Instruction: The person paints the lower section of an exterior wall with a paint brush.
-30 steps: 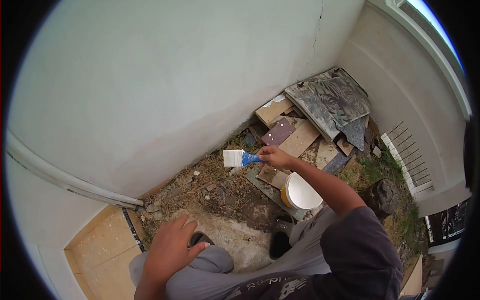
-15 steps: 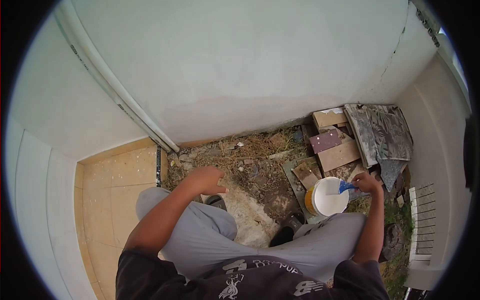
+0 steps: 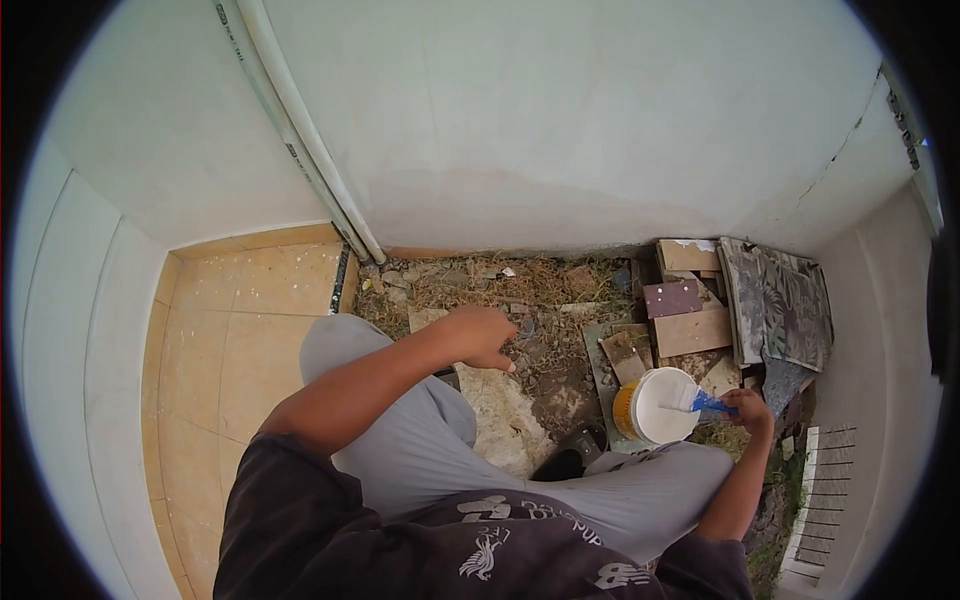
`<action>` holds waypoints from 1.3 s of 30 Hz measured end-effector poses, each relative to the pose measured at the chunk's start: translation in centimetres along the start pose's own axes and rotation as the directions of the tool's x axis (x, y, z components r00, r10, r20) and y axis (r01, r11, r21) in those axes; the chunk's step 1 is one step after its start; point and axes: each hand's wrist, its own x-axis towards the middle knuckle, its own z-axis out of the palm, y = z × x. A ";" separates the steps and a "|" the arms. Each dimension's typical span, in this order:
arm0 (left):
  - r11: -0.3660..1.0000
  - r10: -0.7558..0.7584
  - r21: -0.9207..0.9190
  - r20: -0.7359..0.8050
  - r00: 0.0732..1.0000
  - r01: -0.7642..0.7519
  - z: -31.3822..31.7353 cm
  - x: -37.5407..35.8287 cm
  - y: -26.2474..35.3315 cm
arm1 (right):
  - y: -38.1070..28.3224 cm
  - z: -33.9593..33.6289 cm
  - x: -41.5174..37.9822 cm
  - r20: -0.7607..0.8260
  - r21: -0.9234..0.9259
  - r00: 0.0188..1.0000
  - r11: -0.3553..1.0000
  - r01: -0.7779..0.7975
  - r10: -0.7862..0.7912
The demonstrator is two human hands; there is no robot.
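At the paint bucket (image 3: 628,412), the right hand (image 3: 748,409) pinches the handle of the paintbrush (image 3: 708,403) from the bucket's outer side, apparently so its bristles stay over the opening, while the left hand (image 3: 480,336), loosely spread, hangs beyond the opposite side, perhaps for balance.

My one camera sits on my head, facing forward and steeply down over my shirt (image 3: 490,545) and knees. It looks from about arm's reach onto my left hand (image 3: 482,337), near mid-view, and my right hand (image 3: 750,408) with the brush (image 3: 695,401), lower right. Its wide, dark-rimmed round view bends the edges and takes in the wall (image 3: 600,130) ahead and the tiled floor (image 3: 245,345) leftward.
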 end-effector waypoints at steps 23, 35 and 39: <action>1.000 -0.003 -0.021 -0.222 0.975 -0.002 -2.2 -2.5 -0.5 | -29.2 26.5 2.2 0.061 0.373 0.725 0.689 0.621 -0.686; 0.994 0.102 -0.025 -0.222 0.970 -0.110 -2.2 -3.9 1.9 | -11.1 2.5 -6.0 -0.232 -0.509 0.941 0.855 0.098 -0.246; 0.998 0.066 0.002 -0.167 0.984 -0.067 -2.2 -3.4 3.5 | -4.3 6.1 -0.4 -0.215 -0.610 0.953 0.791 0.040 -0.214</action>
